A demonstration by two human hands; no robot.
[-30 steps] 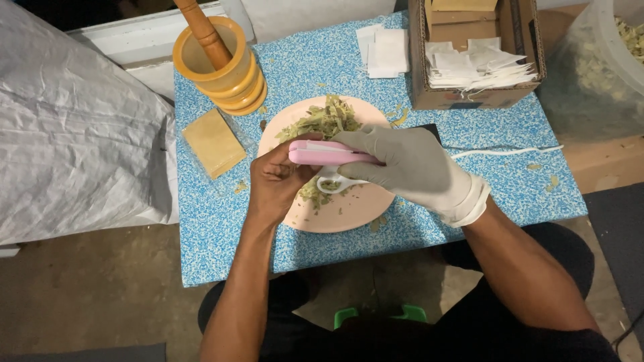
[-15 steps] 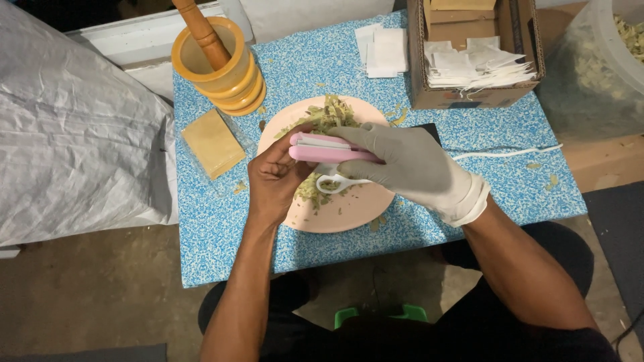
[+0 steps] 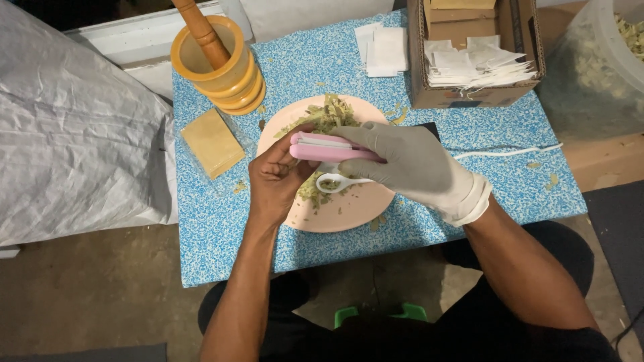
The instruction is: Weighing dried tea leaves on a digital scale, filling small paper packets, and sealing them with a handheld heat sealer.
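Pink plate [image 3: 349,218] on the blue speckled bench [image 3: 221,234] holds a pile of dried green herb [image 3: 329,117], spread from the far rim toward the middle. Yellow wooden mortar [image 3: 218,70] at the far left corner has a pestle [image 3: 200,30] standing in it. Cardboard box [image 3: 477,60] at far right is full of white paper sachets [image 3: 469,67]; a few more white sachets [image 3: 384,48] lie loose beside it. Flat tan packet [image 3: 211,142] sits left of the plate.

Right hand [image 3: 409,167], gloved, grip clamped around a pink handheld sealer [image 3: 329,147], held over the plate; a small white spoon [image 3: 332,183] is just below it. Left hand [image 3: 275,181], bare, fingers pinched together at the sealer's left end; cannot tell what's between them.
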